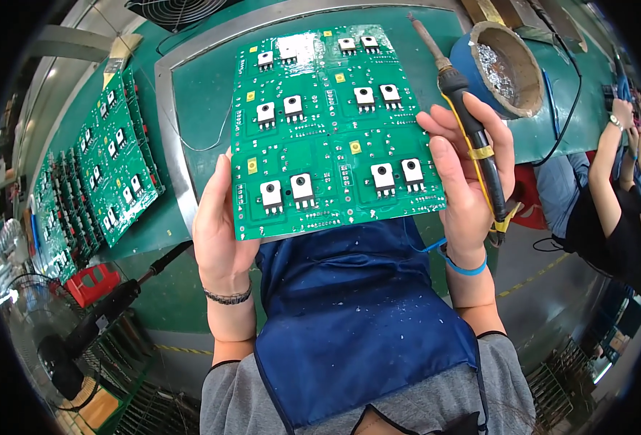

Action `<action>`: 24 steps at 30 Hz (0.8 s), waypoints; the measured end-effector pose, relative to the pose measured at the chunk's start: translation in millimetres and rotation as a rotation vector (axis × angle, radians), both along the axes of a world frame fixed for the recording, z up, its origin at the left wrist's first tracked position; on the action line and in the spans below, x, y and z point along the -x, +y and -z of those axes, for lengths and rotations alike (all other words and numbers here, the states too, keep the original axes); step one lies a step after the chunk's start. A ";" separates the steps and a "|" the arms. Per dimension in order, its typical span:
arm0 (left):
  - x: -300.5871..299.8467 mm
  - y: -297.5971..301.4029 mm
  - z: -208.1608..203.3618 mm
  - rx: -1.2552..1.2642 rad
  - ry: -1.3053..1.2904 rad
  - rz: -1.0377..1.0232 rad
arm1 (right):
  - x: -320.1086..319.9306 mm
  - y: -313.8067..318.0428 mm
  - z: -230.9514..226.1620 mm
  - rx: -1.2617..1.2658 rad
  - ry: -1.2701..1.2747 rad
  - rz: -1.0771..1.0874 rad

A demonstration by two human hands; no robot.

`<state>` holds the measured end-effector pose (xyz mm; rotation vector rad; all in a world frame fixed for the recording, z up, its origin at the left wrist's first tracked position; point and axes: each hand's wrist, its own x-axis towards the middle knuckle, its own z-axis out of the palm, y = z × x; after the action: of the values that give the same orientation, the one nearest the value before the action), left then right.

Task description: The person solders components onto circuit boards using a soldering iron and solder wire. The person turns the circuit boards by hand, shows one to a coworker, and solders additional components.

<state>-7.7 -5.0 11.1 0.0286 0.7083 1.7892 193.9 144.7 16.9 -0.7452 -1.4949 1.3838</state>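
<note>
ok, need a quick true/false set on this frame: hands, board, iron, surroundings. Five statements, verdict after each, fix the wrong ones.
1. The left hand and right hand both hold the green circuit board. True.
2. The soldering iron lies apart from both hands. False: it is in the right hand, tip pointing away from the person.
3. Other green boards stand to the left of the held one. True.
4. The blue wristband is on the left wrist. False: it is on the right; the left wears a dark bracelet.
5. A round container with a blue outer side sits beyond the right hand. True.
</note>
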 end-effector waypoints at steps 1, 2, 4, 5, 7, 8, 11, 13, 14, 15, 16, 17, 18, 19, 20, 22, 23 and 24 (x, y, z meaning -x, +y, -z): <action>1.0 -1.9 1.7 0.047 0.015 -0.017 | 0.8 -0.4 -0.2 0.001 -0.003 -0.005; 2.9 -2.8 5.0 0.009 0.113 0.059 | 0.0 0.1 0.8 0.007 0.011 0.006; 0.0 0.7 1.4 0.022 0.113 0.031 | -0.4 0.8 1.0 0.023 0.026 0.015; -2.2 2.9 -1.1 0.030 0.107 0.012 | -0.4 0.8 1.3 0.027 0.029 0.019; -4.4 5.1 -3.3 0.032 0.120 0.001 | -1.1 2.0 3.5 -0.004 0.051 0.025; -4.3 5.2 -3.1 0.014 0.067 -0.005 | -0.4 2.2 3.1 -0.002 0.058 0.030; -4.6 5.7 -5.9 -0.025 0.023 -0.015 | 1.4 3.7 -0.3 0.011 0.066 0.034; -4.9 7.3 -7.7 -0.019 0.026 -0.027 | 2.6 4.3 -1.0 0.015 0.064 0.042; -3.7 6.6 -6.1 -0.029 0.027 -0.013 | 3.3 4.5 -1.1 0.010 0.071 0.046; -3.0 6.7 -6.4 -0.030 0.028 -0.015 | 3.9 4.2 -1.4 0.006 0.079 0.052; -2.7 7.1 -7.0 -0.045 0.018 -0.011 | 4.5 3.8 -2.1 0.005 0.080 0.050; -2.9 7.4 -7.7 -0.060 0.008 -0.007 | 5.1 3.4 -3.1 0.011 0.081 0.056; -3.4 7.7 -9.0 -0.061 0.009 -0.009 | 5.7 3.3 -3.9 0.018 0.083 0.062; -4.4 7.9 -10.6 -0.036 0.074 -0.002 | 6.2 3.5 -4.2 0.017 0.083 0.059; -5.6 8.1 -12.2 -0.011 0.139 0.006 | 6.3 3.7 -4.3 0.016 0.090 0.057; -8.6 10.0 -15.9 0.015 0.159 -0.002 | 5.8 5.2 -3.9 0.014 0.096 0.052; -9.5 10.6 -17.0 0.043 0.179 -0.008 | 5.1 5.8 -2.9 0.007 0.094 0.052; -10.3 10.6 -17.1 0.043 0.178 -0.009 | 3.9 6.1 -2.1 0.002 0.092 0.053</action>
<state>2.7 5.6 28.2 0.1574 0.8747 1.7948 190.0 150.7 19.0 -0.7075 -1.3932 1.3617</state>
